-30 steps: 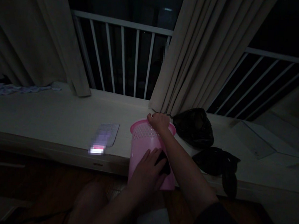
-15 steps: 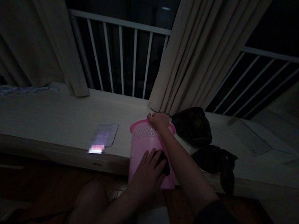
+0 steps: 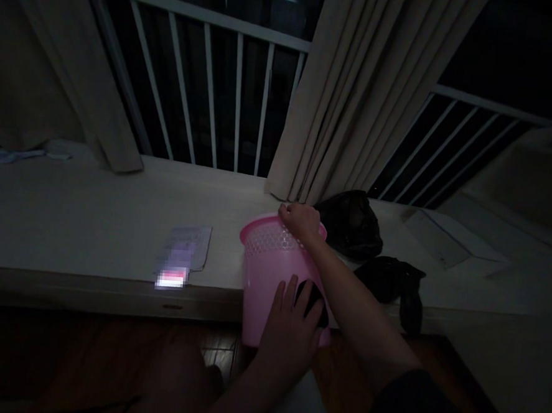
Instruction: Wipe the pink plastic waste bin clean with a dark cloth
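Observation:
A pink trash bin (image 3: 264,280) with a latticed band below its rim stands tilted against the ledge in front of me. My right hand (image 3: 302,222) is closed over the bin's top rim. Lower down, my left hand (image 3: 291,329) lies with spread fingers on the bin's side. Under those fingers is a black piece that looks like cloth (image 3: 308,294), pressed to the pink wall; its full shape is hidden by the hand. Dim light blurs finer detail.
A white ledge (image 3: 116,221) runs below the barred windows. Black plastic bags (image 3: 352,227) lie right of the bin. Left of it are a paper booklet (image 3: 202,245) and a lit, pixelated item (image 3: 172,279). A pale box (image 3: 456,239) sits far right, and curtains (image 3: 339,98) hang behind.
My left hand has slid slightly right across the bin's side, and the black cloth has moved with it. The right hand keeps its grip on the rim. The view has shifted a little.

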`<state>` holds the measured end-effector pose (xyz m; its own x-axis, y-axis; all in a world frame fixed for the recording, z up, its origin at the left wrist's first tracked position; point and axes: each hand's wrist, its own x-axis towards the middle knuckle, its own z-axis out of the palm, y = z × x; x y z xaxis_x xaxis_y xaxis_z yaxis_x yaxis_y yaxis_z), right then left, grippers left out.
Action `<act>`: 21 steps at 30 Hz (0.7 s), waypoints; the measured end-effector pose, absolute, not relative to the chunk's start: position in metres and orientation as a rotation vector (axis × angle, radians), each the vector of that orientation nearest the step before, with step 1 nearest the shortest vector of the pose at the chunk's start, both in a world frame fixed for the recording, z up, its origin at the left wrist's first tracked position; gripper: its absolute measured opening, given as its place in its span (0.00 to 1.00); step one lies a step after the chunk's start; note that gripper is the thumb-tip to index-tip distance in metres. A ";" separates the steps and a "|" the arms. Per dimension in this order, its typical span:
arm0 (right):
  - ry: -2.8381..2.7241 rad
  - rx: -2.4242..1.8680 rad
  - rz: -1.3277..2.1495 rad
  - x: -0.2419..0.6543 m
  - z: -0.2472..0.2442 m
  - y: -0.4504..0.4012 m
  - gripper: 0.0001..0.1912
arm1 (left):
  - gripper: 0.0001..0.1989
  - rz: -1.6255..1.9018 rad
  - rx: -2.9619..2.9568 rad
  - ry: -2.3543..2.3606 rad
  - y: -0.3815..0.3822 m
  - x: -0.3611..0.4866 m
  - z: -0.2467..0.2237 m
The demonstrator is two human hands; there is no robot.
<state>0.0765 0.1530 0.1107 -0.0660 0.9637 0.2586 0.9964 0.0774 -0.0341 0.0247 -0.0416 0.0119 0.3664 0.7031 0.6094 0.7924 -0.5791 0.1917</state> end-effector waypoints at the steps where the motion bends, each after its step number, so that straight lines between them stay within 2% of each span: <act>1: -2.137 -1.993 -0.235 0.075 0.111 0.152 0.28 | 0.20 -1.021 -2.474 -1.358 -0.042 0.025 0.011; 10: -2.170 -1.973 -0.239 0.061 0.112 0.151 0.30 | 0.16 -1.067 -2.472 -1.426 -0.048 0.023 0.007; 21: -2.144 -1.917 -0.168 0.062 0.113 0.146 0.29 | 0.19 -0.949 -2.531 -1.435 -0.054 0.013 0.013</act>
<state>0.0615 0.1461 0.1128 -0.0955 0.9585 0.2686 0.9887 0.1226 -0.0862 0.0128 -0.0536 0.0130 0.3689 0.7492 0.5501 0.7997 -0.5575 0.2230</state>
